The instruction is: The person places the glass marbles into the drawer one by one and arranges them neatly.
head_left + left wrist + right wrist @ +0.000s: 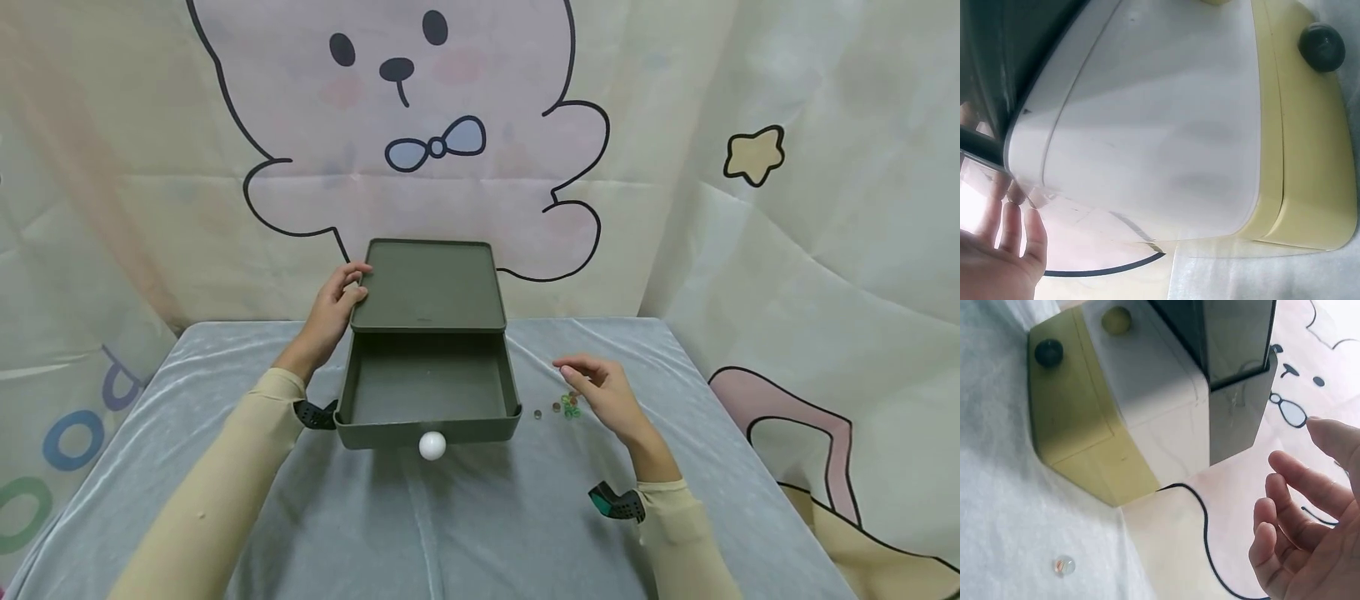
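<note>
Beige sleeves [202, 492] come in from near left and near right. Between them, an olive-green rectangular drawer [382, 436] with a round white knob [432, 446] is pulled out toward the near side from a tiered cabinet [431, 287]; the wrist views show its white middle tier [1147, 144] and yellow bottom tier [1079, 412]. The left hand [330, 312] has a loose grip, fingers fairly straight and touching the olive-green top's left edge. Right of the drawer, small green, reddish and clear glass-like marbles [571, 407] lie on the blue-grey cloth-covered surface [480, 533]. Close by them, the right hand's [609, 400] grip is relaxed and unclenched, thumb apart from the fingers. Beyond, at the far side, hangs a pale fabric backdrop [667, 217] with a cartoon bear.
</note>
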